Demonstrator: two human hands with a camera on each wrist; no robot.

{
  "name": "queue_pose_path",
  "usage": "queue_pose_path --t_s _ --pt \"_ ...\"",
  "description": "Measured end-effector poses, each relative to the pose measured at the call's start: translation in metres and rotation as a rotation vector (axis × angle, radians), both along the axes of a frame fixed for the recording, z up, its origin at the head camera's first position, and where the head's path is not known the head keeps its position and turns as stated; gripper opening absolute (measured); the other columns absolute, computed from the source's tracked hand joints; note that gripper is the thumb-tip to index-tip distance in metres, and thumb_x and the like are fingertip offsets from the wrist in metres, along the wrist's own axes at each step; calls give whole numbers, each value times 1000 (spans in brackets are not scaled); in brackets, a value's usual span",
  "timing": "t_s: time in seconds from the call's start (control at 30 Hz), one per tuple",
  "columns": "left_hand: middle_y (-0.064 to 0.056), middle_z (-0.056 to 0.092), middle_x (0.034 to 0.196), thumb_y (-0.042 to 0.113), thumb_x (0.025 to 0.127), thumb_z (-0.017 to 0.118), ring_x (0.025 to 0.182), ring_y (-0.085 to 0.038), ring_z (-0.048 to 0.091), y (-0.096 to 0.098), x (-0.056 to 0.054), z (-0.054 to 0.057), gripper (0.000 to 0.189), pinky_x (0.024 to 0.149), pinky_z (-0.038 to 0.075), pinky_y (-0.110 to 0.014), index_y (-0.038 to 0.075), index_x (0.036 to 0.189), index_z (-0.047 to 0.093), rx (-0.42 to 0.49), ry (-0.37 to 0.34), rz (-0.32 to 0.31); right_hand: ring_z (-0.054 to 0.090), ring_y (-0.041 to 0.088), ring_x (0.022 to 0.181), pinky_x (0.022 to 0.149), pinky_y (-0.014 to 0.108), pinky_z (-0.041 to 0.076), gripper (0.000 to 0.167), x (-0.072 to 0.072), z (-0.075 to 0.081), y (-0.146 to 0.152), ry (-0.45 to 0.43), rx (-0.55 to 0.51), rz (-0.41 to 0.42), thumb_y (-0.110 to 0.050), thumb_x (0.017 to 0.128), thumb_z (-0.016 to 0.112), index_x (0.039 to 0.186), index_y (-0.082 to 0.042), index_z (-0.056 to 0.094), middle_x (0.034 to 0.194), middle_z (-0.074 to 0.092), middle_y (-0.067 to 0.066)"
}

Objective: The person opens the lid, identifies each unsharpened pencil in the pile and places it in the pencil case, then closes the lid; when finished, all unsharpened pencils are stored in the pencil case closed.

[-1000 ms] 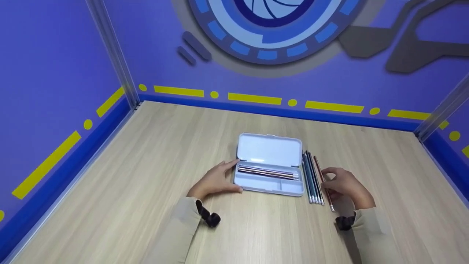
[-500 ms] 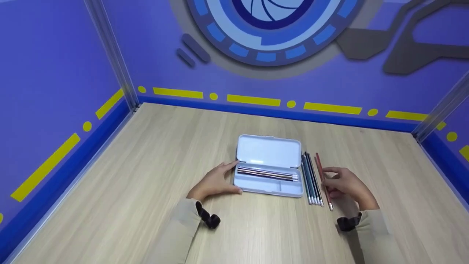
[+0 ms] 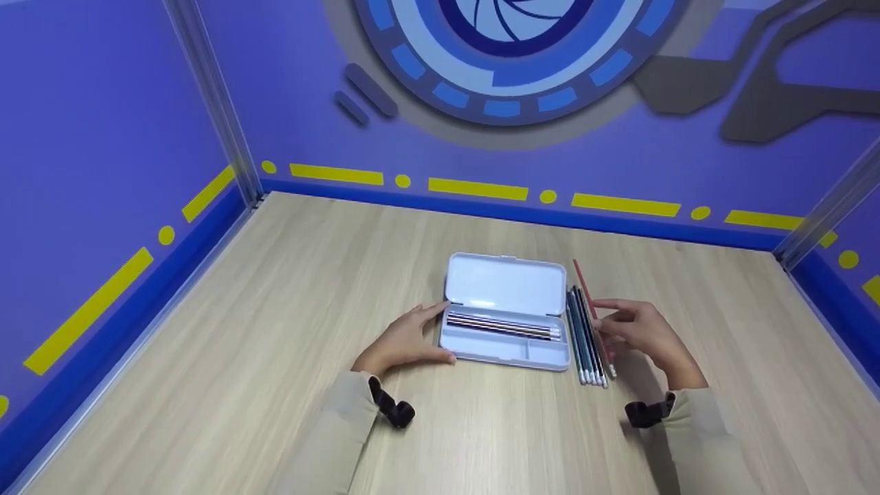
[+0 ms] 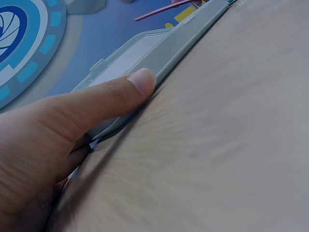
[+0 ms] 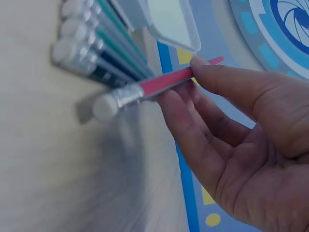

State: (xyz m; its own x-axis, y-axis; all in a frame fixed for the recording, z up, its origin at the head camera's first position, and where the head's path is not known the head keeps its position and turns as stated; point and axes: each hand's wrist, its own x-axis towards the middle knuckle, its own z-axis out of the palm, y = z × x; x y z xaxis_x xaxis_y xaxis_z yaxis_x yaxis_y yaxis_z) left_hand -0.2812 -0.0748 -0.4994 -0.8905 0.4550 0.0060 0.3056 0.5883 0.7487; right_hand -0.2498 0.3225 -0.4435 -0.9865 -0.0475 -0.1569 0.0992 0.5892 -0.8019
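Two hands grip: left hand (image 3: 404, 338), smooth rectangular case (image 3: 505, 283); right hand (image 3: 645, 332), slim red pencil (image 5: 166, 80).

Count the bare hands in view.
2: the left hand holding the left end of the open, pale-blue, rectangular pencil case; the right hand beyond the case's right side, pinching a slim red pencil.

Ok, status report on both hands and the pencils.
Left hand holds open pencil case. Right hand pinches red pencil, raised off table. Loose pencils lie between right hand and case.
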Motion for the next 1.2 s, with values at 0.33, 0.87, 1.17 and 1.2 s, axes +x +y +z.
queue_pose_path --t_s 0.33,0.87,1.17,1.2 --pt "-14 37 153 49 62 87 144 -42 21 2 -4 2 101 114 26 -57 30 148 38 -3 10 -11 66 18 86 75 36 59 39 -10 16 -26 111 -7 64 -17 91 65 128 -3 62 113 67 22" --pt "-19 33 153 50 61 87 143 -44 23 -2 1 -1 102 113 25 -60 30 148 38 7 -1 13 63 19 79 67 20 54 24 -27 18 -82 344 117 264 -4 88 66 111 -10 74 98 72 9" --pt "-20 35 152 50 61 87 143 -43 24 -1 -2 -1 102 113 27 -58 31 148 38 -3 7 6 66 17 83 76 33 59 23 -29 12 -97 473 201 357 -1 86 68 106 -12 76 94 74 5" --pt "-19 36 152 50 61 87 143 -43 24 -1 -2 -2 102 113 27 -57 30 148 38 -5 12 6 67 17 84 78 35 59 23 -29 10 -98 481 211 359 -1 86 68 106 -12 76 95 74 4"
